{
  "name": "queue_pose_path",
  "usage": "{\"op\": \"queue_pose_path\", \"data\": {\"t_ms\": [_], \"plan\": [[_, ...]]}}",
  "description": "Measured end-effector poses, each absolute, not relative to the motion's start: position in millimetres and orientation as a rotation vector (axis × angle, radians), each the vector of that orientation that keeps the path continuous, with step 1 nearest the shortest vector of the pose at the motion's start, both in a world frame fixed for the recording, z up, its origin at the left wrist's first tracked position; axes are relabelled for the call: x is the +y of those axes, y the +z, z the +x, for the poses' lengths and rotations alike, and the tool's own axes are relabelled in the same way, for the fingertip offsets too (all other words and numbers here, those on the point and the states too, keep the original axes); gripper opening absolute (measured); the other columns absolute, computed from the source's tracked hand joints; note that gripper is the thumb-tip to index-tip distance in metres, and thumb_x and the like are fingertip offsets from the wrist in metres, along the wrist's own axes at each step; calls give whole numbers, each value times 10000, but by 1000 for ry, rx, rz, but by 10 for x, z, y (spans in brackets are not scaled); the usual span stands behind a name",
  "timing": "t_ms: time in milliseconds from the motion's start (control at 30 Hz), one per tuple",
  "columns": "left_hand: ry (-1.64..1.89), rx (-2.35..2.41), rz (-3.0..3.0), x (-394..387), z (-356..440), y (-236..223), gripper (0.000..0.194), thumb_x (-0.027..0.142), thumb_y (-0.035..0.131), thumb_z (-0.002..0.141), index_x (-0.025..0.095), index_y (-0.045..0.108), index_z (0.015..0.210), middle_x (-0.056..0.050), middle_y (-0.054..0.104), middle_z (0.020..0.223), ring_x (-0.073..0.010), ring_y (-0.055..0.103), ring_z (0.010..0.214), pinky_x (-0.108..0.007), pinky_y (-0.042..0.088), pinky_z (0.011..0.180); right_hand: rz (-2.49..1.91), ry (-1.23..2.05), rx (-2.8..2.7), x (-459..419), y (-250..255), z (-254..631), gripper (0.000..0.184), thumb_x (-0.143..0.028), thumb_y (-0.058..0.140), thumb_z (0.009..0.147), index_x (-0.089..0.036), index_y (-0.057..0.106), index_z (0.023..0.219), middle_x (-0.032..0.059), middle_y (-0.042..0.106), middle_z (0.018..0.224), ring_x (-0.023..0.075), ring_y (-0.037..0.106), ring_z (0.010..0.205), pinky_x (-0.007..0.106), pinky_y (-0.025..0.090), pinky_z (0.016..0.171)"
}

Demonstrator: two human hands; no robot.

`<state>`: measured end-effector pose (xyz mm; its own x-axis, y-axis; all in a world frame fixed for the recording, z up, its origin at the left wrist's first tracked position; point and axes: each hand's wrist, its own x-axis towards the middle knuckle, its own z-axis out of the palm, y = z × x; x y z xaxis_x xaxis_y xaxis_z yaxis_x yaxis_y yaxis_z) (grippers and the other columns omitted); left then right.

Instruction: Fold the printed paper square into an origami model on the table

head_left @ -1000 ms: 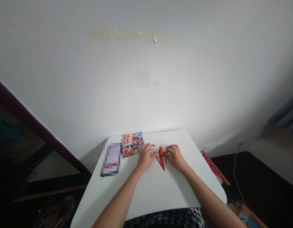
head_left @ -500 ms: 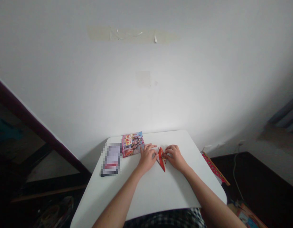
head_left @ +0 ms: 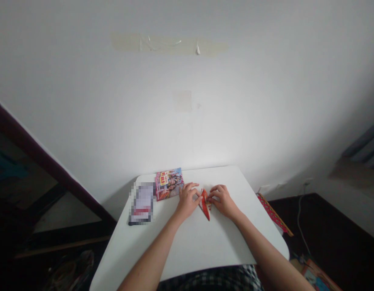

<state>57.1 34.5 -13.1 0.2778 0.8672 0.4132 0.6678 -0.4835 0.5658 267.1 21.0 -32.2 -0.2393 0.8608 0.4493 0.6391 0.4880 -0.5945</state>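
A small folded piece of printed paper [head_left: 206, 207], red and white and pointed at its near end, lies on the white table [head_left: 201, 246] between my two hands. At its left side my left hand [head_left: 188, 201] pinches the edge between thumb and fingers. My right hand [head_left: 221, 199] grips the right side with thumb and forefinger, the other fingers curled. The fingertips partly cover the middle of the paper. Just beyond my left hand lies a colourful printed leaflet [head_left: 170, 182], its right edge close to my fingers.
A phone-like slab [head_left: 142, 202], blurred by pixels, lies on the table's left side. The white wall [head_left: 193, 133] rises directly behind the table. To the right, a red patterned item [head_left: 273, 214] with a wooden edge stands below table height, near a cable [head_left: 300, 220].
The folded paper has tilted and shifted very slightly between my fingers. Both hands stay at nearly the same place.
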Motion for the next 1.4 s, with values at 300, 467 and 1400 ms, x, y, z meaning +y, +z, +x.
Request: {"op": "queue_pose_path", "data": {"t_ms": [300, 467, 1400], "plan": [[1089, 1389, 2222, 389, 553, -123, 72, 201, 712, 792, 259, 733, 754, -29, 667, 1248, -248, 517, 1248, -521, 351, 1114, -1235, 354, -1997, 214, -341, 2667, 46, -274, 710, 857, -270, 755, 862, 63, 642, 1031, 245, 527, 1083, 409, 460, 950], [1091, 1398, 2202, 373, 576, -116, 72, 206, 710, 794, 254, 726, 743, -28, 672, 1246, -248, 512, 1254, -543, 338, 1127, -1222, 370, -2012, 198, -315, 2666, 52, -270, 711, 857, -271, 760, 873, 65, 635, 1046, 244, 519, 1087, 417, 459, 958], [1096, 1432, 2149, 366, 589, -85, 72, 226, 701, 806, 272, 747, 775, -19, 658, 1279, -238, 484, 1296, -540, 296, 1161, -1207, 409, -2053, 160, -253, 2656, 69, -263, 711, 856, -284, 773, 879, 70, 631, 1057, 246, 506, 1100, 432, 455, 961]]}}
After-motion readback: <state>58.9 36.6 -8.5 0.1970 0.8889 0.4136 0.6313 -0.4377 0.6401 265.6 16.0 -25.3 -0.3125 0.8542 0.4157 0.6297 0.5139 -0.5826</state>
